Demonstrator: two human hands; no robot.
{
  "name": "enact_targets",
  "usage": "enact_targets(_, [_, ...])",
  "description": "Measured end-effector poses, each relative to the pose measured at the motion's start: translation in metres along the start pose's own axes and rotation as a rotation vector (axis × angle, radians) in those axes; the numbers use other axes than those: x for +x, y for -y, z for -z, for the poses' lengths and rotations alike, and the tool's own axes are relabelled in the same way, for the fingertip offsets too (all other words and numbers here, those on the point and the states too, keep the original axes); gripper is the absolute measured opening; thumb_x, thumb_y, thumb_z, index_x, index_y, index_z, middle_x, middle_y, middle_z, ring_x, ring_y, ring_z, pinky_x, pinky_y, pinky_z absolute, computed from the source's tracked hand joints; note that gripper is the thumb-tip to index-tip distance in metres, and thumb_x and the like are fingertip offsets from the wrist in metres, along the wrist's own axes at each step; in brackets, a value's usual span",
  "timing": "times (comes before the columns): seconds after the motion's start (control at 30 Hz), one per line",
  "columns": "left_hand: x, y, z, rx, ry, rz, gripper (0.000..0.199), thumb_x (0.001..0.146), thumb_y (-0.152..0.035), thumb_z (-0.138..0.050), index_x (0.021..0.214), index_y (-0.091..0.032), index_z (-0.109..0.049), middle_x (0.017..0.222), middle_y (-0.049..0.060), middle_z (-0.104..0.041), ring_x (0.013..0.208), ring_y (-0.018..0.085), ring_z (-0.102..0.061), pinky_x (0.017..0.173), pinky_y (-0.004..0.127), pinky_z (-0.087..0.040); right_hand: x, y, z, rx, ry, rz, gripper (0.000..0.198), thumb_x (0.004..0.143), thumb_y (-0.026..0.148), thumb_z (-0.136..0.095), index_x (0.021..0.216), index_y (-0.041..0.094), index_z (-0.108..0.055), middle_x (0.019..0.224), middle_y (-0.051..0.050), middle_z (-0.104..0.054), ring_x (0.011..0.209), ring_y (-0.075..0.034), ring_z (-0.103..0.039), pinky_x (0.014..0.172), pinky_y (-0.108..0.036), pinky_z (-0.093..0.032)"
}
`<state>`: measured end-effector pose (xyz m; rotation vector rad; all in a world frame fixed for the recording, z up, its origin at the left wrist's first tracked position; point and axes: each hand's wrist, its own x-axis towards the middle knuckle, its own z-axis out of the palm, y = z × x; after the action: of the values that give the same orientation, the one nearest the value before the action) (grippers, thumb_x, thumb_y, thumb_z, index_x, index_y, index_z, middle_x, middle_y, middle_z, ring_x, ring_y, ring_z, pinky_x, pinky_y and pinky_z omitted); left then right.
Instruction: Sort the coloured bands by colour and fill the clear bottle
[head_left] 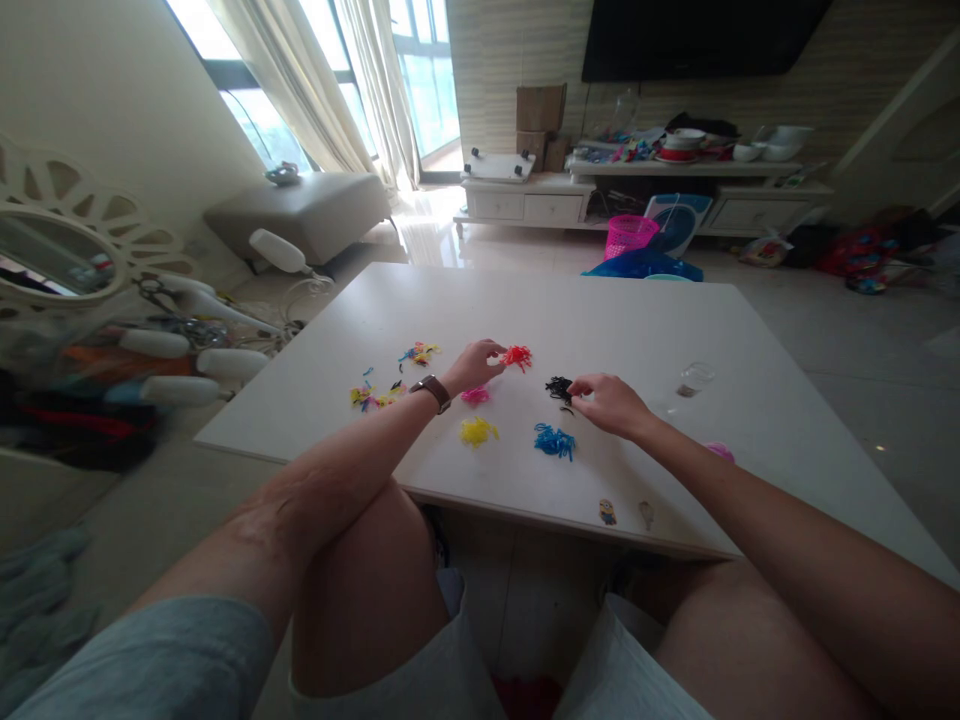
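left grip: my left grip (472, 369) is at the left side of the red band pile (517, 357), thumb and fingers curled and only slightly parted; whether i have a band between them, i cannot tell.
right grip: my right grip (609, 402) is at the right edge of the black band pile (557, 387), fingertips drawn close together; i cannot tell if a band is caught in them.
wrist: a dark watch (432, 392) sits on my left one.
red and black: two loose heaps on the white tabletop (622, 320), apart from each other, black nearer me and to the right.
pink: a pink band pile (475, 396) lies just below my left grip.
yellow and blue: the yellow band pile (478, 432) is nearer me than the pink; the blue band pile (554, 441) lies to its right.
mixed colours: two scattered mixed band piles (371, 398) lie left of my left grip.
right side: a clear container (696, 376) stands well beyond my right grip.
near edge: a minion figure (607, 512) lies beside a small pale piece (646, 514).
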<state>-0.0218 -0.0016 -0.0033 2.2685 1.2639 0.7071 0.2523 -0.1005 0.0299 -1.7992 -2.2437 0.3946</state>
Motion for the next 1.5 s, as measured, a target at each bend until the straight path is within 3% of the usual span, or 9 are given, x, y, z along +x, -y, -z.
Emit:
enact_targets(0.13, [-0.001, -0.004, -0.006, 0.046, 0.064, -0.093, 0.045, 0.083, -0.022, -0.061, 0.128, -0.017, -0.066, 0.135, 0.013, -0.061, 0.121, 0.025, -0.059, 0.108, 0.037, -0.043, -0.001, 0.001, 0.002, 0.009, -0.001, 0.006, 0.026, 0.081, 0.026, -0.058, 0.097, 0.022, -0.077, 0.099, -0.005, -0.077, 0.094, -0.022, -0.068, 0.082, -0.031, -0.049])
enact_targets(0.27, [-0.001, -0.001, -0.007, 0.067, 0.081, -0.081, 0.045, 0.084, -0.021, -0.060, 0.129, -0.018, -0.064, 0.141, 0.013, -0.057, 0.129, 0.026, -0.054, 0.113, 0.039, -0.039, -0.001, 0.000, 0.003, 0.009, -0.001, 0.001, 0.025, 0.081, 0.027, -0.058, 0.097, 0.022, -0.077, 0.099, -0.005, -0.077, 0.094, -0.022, -0.068, 0.083, -0.030, -0.049])
enact_targets(0.6, [-0.015, 0.032, 0.018, -0.031, 0.096, 0.192, 0.032, 0.081, -0.025, -0.060, 0.109, -0.017, -0.072, 0.109, 0.009, -0.074, 0.097, 0.021, -0.068, 0.088, 0.030, -0.052, 0.001, -0.002, 0.002, -0.001, -0.025, 0.000, 0.026, 0.081, 0.026, -0.058, 0.098, 0.021, -0.077, 0.100, -0.005, -0.076, 0.096, -0.022, -0.067, 0.086, -0.032, -0.050])
enact_targets(0.83, [-0.017, 0.021, 0.030, -0.136, 0.254, 0.236, 0.030, 0.078, -0.028, -0.062, 0.103, -0.015, -0.074, 0.091, 0.008, -0.076, 0.076, 0.017, -0.067, 0.067, 0.025, -0.050, 0.003, -0.002, -0.001, -0.004, -0.038, 0.002, 0.025, 0.082, 0.027, -0.057, 0.096, 0.022, -0.076, 0.101, -0.005, -0.076, 0.099, -0.022, -0.066, 0.088, -0.031, -0.049])
enact_targets(0.97, [-0.017, 0.017, 0.031, -0.193, 0.262, 0.227, 0.029, 0.078, -0.024, -0.061, 0.102, -0.014, -0.074, 0.094, 0.009, -0.077, 0.078, 0.016, -0.069, 0.067, 0.024, -0.051, 0.002, -0.003, -0.001, 0.012, -0.039, 0.008, 0.024, 0.082, 0.027, -0.057, 0.096, 0.021, -0.076, 0.101, -0.005, -0.076, 0.099, -0.023, -0.066, 0.089, -0.033, -0.049])
enact_targets(1.13, [-0.013, 0.034, 0.048, -0.187, 0.000, 0.237, 0.021, 0.074, -0.018, -0.061, 0.090, -0.015, -0.075, 0.091, 0.008, -0.077, 0.086, 0.018, -0.070, 0.079, 0.027, -0.053, 0.003, -0.004, 0.000, 0.017, -0.046, 0.004, 0.024, 0.081, 0.026, -0.057, 0.096, 0.021, -0.076, 0.101, -0.005, -0.076, 0.099, -0.022, -0.066, 0.090, -0.033, -0.049])
enact_targets(1.33, [-0.025, 0.084, 0.087, -0.164, -0.500, 0.514, 0.028, 0.069, -0.013, -0.058, 0.091, -0.014, -0.076, 0.090, 0.008, -0.076, 0.081, 0.017, -0.067, 0.075, 0.027, -0.052, 0.002, -0.006, 0.001, 0.031, -0.056, 0.004, 0.023, 0.081, 0.025, -0.058, 0.095, 0.021, -0.076, 0.102, -0.005, -0.076, 0.099, -0.022, -0.067, 0.089, -0.032, -0.049])
enact_targets(1.4, [-0.034, 0.096, 0.094, -0.156, -0.548, 0.593, 0.030, 0.067, -0.013, -0.060, 0.092, -0.013, -0.076, 0.091, 0.009, -0.076, 0.080, 0.017, -0.066, 0.070, 0.025, -0.051, 0.002, -0.006, 0.002, 0.041, -0.059, -0.001, 0.023, 0.081, 0.026, -0.058, 0.095, 0.021, -0.076, 0.101, -0.004, -0.076, 0.098, -0.022, -0.067, 0.087, -0.031, -0.049])
enact_targets(1.5, [-0.045, 0.105, 0.096, -0.100, -0.468, 0.688, 0.028, 0.066, -0.014, -0.063, 0.090, -0.012, -0.078, 0.087, 0.009, -0.076, 0.075, 0.016, -0.064, 0.063, 0.024, -0.047, 0.002, -0.007, 0.002, 0.056, -0.060, -0.016, 0.022, 0.081, 0.026, -0.059, 0.095, 0.021, -0.076, 0.101, -0.004, -0.076, 0.097, -0.021, -0.067, 0.087, -0.031, -0.048])
